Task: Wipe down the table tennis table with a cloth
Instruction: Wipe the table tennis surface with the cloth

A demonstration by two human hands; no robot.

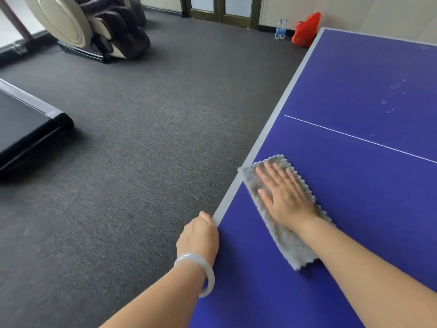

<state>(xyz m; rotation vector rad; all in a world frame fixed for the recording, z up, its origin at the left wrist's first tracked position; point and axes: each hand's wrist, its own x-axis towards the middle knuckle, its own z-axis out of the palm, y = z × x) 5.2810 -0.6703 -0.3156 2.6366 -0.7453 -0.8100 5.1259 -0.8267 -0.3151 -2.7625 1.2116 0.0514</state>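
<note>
The blue table tennis table (369, 91) fills the right side of the head view, with a pale edge band and a thin white centre line. A grey fluffy cloth (286, 245) lies flat near the table's left edge. My right hand (283, 195) presses down on the cloth with straight, spread fingers. My left hand (199, 235), with a pale bangle on its wrist, grips the table's left edge; its fingers curl over the rim and are mostly hidden. Faint smudges show on the far part of the table.
Dark grey carpet (142, 150) lies left of the table. A massage chair (94, 27) stands at the back left, a black flat machine (26, 129) at the left. Two water bottles (281, 29) and a red bag (306, 29) sit by the far wall.
</note>
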